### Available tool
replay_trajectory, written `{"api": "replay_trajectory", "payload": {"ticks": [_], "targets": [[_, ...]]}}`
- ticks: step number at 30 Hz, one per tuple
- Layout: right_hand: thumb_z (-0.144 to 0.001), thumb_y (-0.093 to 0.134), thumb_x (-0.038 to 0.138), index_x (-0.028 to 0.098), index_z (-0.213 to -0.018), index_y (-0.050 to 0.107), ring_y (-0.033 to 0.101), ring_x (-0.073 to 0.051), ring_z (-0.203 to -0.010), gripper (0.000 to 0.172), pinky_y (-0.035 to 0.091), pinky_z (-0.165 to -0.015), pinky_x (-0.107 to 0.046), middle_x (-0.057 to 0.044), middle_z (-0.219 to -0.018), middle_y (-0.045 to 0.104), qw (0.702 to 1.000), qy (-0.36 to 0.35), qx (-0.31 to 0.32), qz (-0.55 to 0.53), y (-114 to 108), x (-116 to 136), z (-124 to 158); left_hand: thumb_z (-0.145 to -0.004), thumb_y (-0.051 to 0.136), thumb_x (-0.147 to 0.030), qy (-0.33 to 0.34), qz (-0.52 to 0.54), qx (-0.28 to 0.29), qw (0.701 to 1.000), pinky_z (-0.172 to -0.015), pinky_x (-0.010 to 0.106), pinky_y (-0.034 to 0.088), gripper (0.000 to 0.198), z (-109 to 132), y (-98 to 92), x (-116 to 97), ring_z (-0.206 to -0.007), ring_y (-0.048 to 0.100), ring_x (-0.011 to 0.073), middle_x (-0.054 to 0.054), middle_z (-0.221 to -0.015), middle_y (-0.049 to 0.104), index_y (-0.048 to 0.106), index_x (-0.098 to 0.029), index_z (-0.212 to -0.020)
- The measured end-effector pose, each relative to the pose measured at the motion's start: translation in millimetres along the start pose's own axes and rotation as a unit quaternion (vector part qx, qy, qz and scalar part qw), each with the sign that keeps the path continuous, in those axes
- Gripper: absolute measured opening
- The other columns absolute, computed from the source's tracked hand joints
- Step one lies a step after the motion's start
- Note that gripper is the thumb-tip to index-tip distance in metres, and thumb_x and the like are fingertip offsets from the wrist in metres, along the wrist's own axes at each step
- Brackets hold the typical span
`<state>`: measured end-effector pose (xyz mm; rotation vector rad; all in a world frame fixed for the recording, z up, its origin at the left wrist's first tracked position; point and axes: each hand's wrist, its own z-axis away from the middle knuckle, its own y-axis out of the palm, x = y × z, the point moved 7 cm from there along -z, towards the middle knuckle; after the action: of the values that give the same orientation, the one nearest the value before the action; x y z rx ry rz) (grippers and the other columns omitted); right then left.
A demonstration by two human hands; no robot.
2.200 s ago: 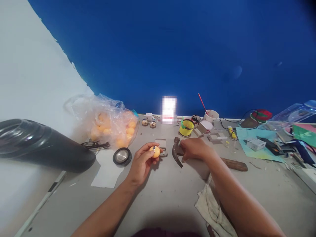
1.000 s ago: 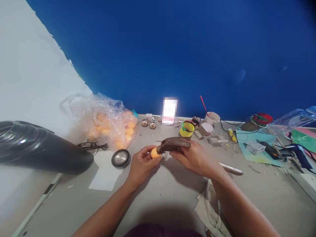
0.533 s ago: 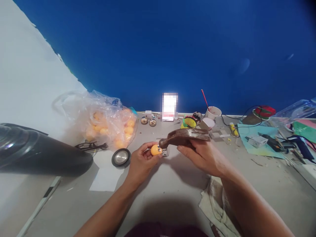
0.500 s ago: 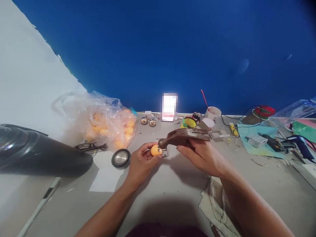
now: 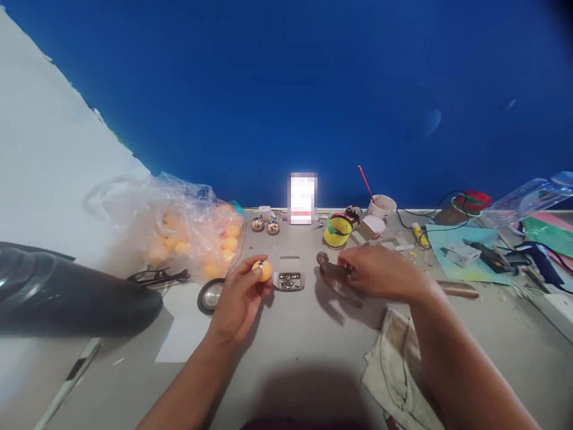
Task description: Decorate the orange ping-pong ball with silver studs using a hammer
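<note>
My left hand [image 5: 239,295] is closed around an orange ball [image 5: 264,270], which looks like a ping-pong ball and has a few shiny metal tacks in its top. Just right of the ball, a small open box [image 5: 295,289] holds several shiny metal tacks [image 5: 289,279]. My right hand [image 5: 378,273] grips a claw hammer [image 5: 333,276] close to its head, low over the table. Its wooden handle [image 5: 459,289] sticks out to the right behind my wrist. Two tack-covered balls [image 5: 273,227] sit farther back.
A plastic bag [image 5: 188,206] of orange balls lies at the left, near a dark cylinder [image 5: 80,292] and a round black-rimmed lid [image 5: 211,297]. A yellow cup [image 5: 338,232], a white cup [image 5: 382,206] and a lit screen [image 5: 302,197] stand by the wall. A rag [image 5: 398,370] lies front right.
The hammer has come off the ball and moved right and down with my right hand. My left hand has shifted left with the ball, uncovering the tack box.
</note>
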<state>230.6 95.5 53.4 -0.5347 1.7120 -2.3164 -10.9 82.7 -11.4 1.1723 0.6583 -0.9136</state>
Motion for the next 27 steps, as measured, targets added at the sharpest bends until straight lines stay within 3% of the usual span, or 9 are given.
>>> {"api": "replay_trajectory", "payload": {"ticks": [6,12,15,17,19,22,25,27], "targets": [[-0.074,0.062,0.019,0.018,-0.089,0.066,0.065,-0.024,-0.083,0.015,0.025,-0.058,-0.03,-0.011,-0.091,0.072,0.999,0.012,0.028,0.041,23.2,-0.8,-19.7,-0.073,0.078,-0.027,-0.047,0.038,0.011,0.998,-0.055,0.022,0.047,0.032,0.2,1.6,10.8,-0.066,0.06,0.0123,0.006,-0.089,0.069,0.073,-0.015,-0.102],[-0.071,0.066,0.02,0.017,-0.095,0.068,0.067,-0.025,-0.084,0.024,0.025,-0.056,-0.03,-0.012,-0.093,0.074,0.997,0.024,0.074,0.031,44.5,-3.7,-31.3,-0.072,0.072,-0.033,-0.035,0.037,0.051,0.997,-0.052,0.024,0.045,0.022,4.2,8.3,2.1,-0.065,0.058,0.0141,0.004,-0.084,0.066,0.071,-0.017,-0.087],[-0.067,0.07,0.021,0.016,-0.099,0.069,0.068,-0.027,-0.085,0.031,0.028,-0.056,-0.03,-0.013,-0.097,0.074,0.994,0.031,0.103,0.029,53.8,-5.0,-35.4,-0.078,0.069,-0.04,-0.02,-0.091,0.064,0.994,-0.049,0.023,0.036,0.026,4.3,10.5,-2.0,-0.06,0.053,0.0123,0.001,-0.073,0.059,0.063,-0.016,-0.07],[-0.066,0.072,0.022,0.016,-0.098,0.07,0.068,-0.028,-0.086,0.033,0.03,-0.056,-0.03,-0.013,-0.096,0.074,0.991,0.032,0.124,0.03,56.7,-5.3,-36.0,-0.082,0.067,-0.039,0.01,-0.258,0.062,0.964,-0.051,0.024,0.035,0.03,2.2,11.8,-6.5,-0.057,0.05,0.0117,-0.001,-0.064,0.054,0.059,-0.017,-0.064],[-0.066,0.073,0.025,0.017,-0.096,0.071,0.068,-0.029,-0.086,0.031,0.032,-0.057,-0.029,-0.013,-0.096,0.075,0.99,0.032,0.132,0.028,55.2,-5.5,-35.3,-0.086,0.065,-0.035,0.081,-0.449,0.07,0.887,-0.058,0.026,0.038,0.027,-1.1,19.8,-14.2,-0.062,0.052,0.0135,0.0,-0.065,0.057,0.062,-0.017,-0.066],[-0.074,0.069,0.03,0.018,-0.1,0.071,0.068,-0.03,-0.091,0.028,0.037,-0.062,-0.029,-0.013,-0.101,0.074,0.994,0.031,0.103,0.016,44.2,-5.7,-33.2,-0.091,0.059,-0.024,0.185,-0.65,0.15,0.721,-0.07,0.03,0.042,0.019,-5.7,47.6,-12.5,-0.078,0.06,0.0184,0.004,-0.083,0.066,0.069,-0.018,-0.076],[-0.081,0.062,0.032,0.017,-0.107,0.069,0.067,-0.031,-0.097,0.03,0.041,-0.069,-0.03,-0.015,-0.107,0.073,0.998,0.034,0.06,0.012,31.3,-5.9,-30.1,-0.092,0.052,-0.014,0.217,-0.78,0.235,0.538,-0.072,0.034,0.043,0.024,-12.5,69.8,8.6,-0.09,0.061,0.025,0.008,-0.085,0.068,0.072,-0.018,-0.079],[-0.083,0.06,0.031,0.016,-0.111,0.068,0.068,-0.032,-0.099,0.033,0.043,-0.071,-0.032,-0.017,-0.108,0.073,0.997,0.042,0.054,0.02,27.0,-6.6,-27.7,-0.09,0.052,-0.01,0.209,-0.828,0.252,0.455,-0.072,0.035,0.044,0.025,-18.8,76.4,21.0,-0.091,0.062,0.027,0.01,-0.084,0.069,0.073,-0.017,-0.077]]}}
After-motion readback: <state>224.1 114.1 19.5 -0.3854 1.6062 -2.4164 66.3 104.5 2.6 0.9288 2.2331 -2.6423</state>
